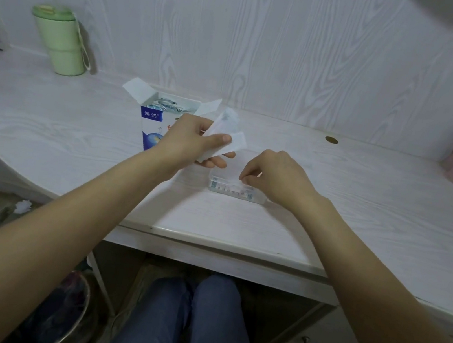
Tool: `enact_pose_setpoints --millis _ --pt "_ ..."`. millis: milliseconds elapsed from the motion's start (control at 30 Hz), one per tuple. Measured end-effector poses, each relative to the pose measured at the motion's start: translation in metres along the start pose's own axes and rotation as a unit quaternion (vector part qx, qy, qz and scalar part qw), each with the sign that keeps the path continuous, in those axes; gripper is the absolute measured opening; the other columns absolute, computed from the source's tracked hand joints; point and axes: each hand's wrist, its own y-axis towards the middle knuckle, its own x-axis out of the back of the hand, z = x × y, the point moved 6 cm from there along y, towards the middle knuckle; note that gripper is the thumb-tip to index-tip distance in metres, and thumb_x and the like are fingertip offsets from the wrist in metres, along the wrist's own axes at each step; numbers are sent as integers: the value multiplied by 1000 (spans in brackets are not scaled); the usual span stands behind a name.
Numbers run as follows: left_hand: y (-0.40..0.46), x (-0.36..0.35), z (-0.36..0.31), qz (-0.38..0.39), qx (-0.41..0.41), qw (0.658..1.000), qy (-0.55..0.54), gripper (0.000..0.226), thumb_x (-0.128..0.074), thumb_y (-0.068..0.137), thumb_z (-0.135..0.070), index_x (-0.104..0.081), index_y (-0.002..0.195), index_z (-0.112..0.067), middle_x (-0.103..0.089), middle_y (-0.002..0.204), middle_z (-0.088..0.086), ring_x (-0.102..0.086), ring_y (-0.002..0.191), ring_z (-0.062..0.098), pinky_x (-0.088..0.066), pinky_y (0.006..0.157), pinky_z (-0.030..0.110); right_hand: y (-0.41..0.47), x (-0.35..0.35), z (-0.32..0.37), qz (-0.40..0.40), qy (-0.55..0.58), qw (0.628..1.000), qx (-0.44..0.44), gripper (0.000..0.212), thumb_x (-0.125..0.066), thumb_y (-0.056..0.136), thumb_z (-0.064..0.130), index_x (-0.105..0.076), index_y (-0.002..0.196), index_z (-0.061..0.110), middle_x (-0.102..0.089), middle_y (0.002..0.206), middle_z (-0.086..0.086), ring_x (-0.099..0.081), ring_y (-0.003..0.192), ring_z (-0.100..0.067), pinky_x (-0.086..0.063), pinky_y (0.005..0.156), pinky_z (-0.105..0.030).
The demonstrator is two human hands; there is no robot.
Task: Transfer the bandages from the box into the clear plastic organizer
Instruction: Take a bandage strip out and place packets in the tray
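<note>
- The left hand (191,139) holds a few white bandage strips (226,134) just above the counter (77,130), fingers (220,138) closed on them, thumb pressing on top.
- The right hand (274,179) rests over the clear plastic organizer (234,189); its fingertips look pinched together at the rim, but whether they grip anything I cannot tell.
- To do this step well, I would square the strips into a neat stack first, then lower them flat into the organizer — the right hand steadying it so it does not slide.
- The strips are thin, pale and fanned apart, likely floppy.
- The box (158,119) stands open behind the left hand, more wrapped bandages inside; some already line the organizer.
</note>
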Motion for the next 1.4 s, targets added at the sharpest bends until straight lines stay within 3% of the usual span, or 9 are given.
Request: enact_pose_setpoints --millis 333,400,467,600,733,867,1067,1233,1400 --pt "2 0 3 -2 16 1000 14 23 -57 93 -25 -62 110 -10 -73 88 0 -66 59 4 -52 54 16 4 -4 -6 53 0 999 9 23 -50 95 19 -69 105 22 -71 98 4 -63 93 -13 -52 84 -34" --pt "2 0 2 -2 13 1000 13 23 -57 93 -24 -64 109 -9 -73 87 1 -65 57 4 -51 52 15 4 6 -7 -11 90 996 -1 23 -52 93 18 -67 109 22 -71 96 4 -64 90 -13 -52 80 -29" --pt "1 0 0 0 7 1000 29 22 -58 93 -24 -65 108 -9 -73 79 -3 -63 53 2 -47 49 14 0 16 -8 -65 255 965 -11 25 -61 89 21 -64 114 21 -71 93 2 -67 85 -11 -50 70 -21" --pt "-4 -11 -4 58 -3 997 41 27 -51 96 -27 -66 102 -5 -67 60 -10 -53 49 2 -40 50 16 -2 19 -3 -76 415 907 -17 22 -74 81 18 -65 101 13 -69 72 -2 -66 64 -7 -48 57 -16" --pt "-9 -15 -6 89 18 996 -10 31 -35 101 -22 -63 98 -9 -71 71 -3 -64 62 12 -47 54 21 0 17 -4 -120 426 896 -29 18 -76 77 8 -67 94 8 -64 67 -12 -63 58 -9 -52 63 -19" --pt "-11 -13 -6 93 22 995 -22 25 -43 100 -16 -63 106 -3 -72 91 14 -72 76 19 -57 63 20 0 18 -8 -144 426 892 -46 28 -79 74 11 -67 99 12 -68 79 -14 -68 62 -13 -57 73 -28" --pt "-8 -4 -5 50 29 998 -40 15 -63 89 -14 -68 95 -1 -72 88 7 -72 72 23 -59 69 30 -4 19 -3 -130 454 881 -34 25 -77 76 9 -68 99 9 -69 77 -9 -63 54 -9 -51 58 -19" --pt "-8 -4 -2 60 45 995 -62 32 -47 98 -23 -64 102 4 -71 92 13 -72 76 28 -59 70 32 -4 19 -7 -147 437 886 -58 15 -77 77 12 -68 88 9 -62 65 -3 -55 46 -6 -43 47 -18" --pt "-4 3 3 34 53 997 -31 36 -47 99 -25 -60 104 8 -68 99 14 -72 70 25 -58 68 31 -6 14 -12 -126 501 853 -76 5 -72 82 10 -70 86 11 -60 67 -4 -55 45 -6 -47 47 -19"
